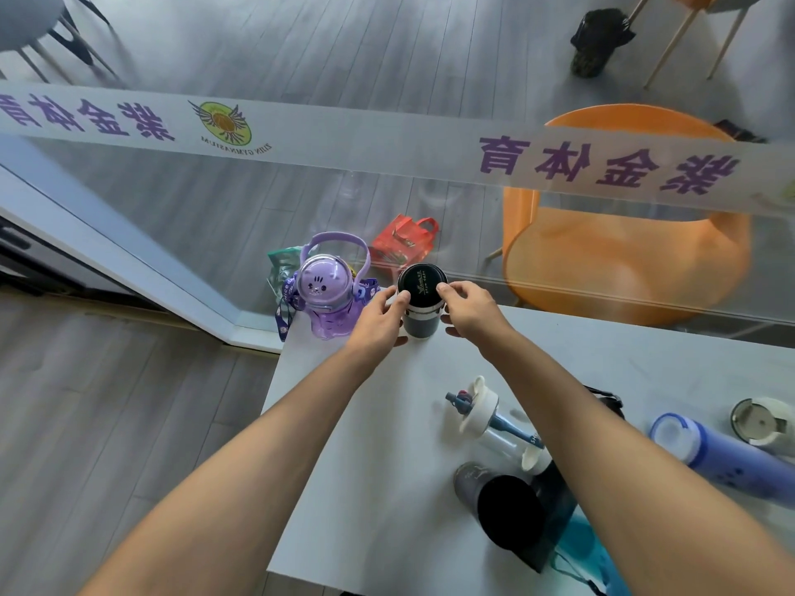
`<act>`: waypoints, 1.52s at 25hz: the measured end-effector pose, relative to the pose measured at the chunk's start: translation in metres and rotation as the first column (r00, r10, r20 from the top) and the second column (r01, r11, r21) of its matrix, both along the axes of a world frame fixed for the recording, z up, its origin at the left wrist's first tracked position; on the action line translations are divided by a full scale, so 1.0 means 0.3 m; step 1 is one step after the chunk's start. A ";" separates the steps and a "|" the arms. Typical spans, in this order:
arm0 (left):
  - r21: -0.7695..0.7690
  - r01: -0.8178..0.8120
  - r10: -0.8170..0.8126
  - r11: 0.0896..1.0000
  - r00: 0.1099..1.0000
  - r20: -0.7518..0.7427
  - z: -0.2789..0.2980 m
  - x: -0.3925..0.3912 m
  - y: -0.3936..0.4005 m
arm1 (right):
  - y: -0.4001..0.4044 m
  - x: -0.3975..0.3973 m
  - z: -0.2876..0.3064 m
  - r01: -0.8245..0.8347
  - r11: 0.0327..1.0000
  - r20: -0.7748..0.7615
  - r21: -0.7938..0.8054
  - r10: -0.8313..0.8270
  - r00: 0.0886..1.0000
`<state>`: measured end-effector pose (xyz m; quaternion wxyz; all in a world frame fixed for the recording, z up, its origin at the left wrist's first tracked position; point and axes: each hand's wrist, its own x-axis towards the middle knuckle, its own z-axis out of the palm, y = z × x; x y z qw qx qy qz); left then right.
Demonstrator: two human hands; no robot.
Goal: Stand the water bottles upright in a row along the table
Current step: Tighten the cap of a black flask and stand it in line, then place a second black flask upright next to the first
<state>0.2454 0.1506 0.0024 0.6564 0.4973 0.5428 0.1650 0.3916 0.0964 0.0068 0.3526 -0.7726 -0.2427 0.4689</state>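
Note:
A black bottle [420, 290] with a dark lid stands upright at the far edge of the white table [370, 466]. My left hand [380, 318] grips its left side and my right hand [471, 309] its right side. Just left of it a purple cat-faced bottle [325, 294] with a handle and strap stands upright at the table's far left corner. Nearer to me, a clear bottle with a white lid [486, 417], a dark tumbler [503, 505] and a blue bottle [722, 453] lie on their sides. A white and silver cup [759, 421] sits at the right.
A glass wall with a white lettered band [387, 139] runs right behind the table. Beyond it are an orange chair [623, 251], a red bag [402, 243] and grey floor. A teal item [580, 539] lies by the tumbler. The table's left edge drops to the floor.

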 end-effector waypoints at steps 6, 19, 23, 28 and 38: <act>0.015 0.042 -0.040 0.999 0.995 -0.096 0.023 -0.076 -0.184 | -0.206 0.011 0.161 0.069 0.998 0.008 -0.005 -0.069 0.998; -0.003 0.375 -0.374 0.927 0.926 0.050 0.112 -0.225 -0.713 | -0.855 -0.272 0.147 0.356 0.934 -0.036 0.022 -0.355 0.934; 0.026 0.368 -0.369 0.929 0.929 0.016 0.100 -0.234 -0.762 | -0.924 -0.315 0.108 0.322 0.945 -0.110 0.062 -0.314 0.943; 0.059 0.304 -0.305 0.951 0.952 -0.001 0.101 -0.226 -0.807 | -0.940 -0.277 0.067 0.246 0.963 -0.110 0.110 -0.234 0.966; 0.220 0.049 -0.052 0.974 0.999 0.007 0.179 -0.123 -0.862 | -0.908 -0.155 0.111 0.197 0.950 -0.131 0.241 -0.170 0.977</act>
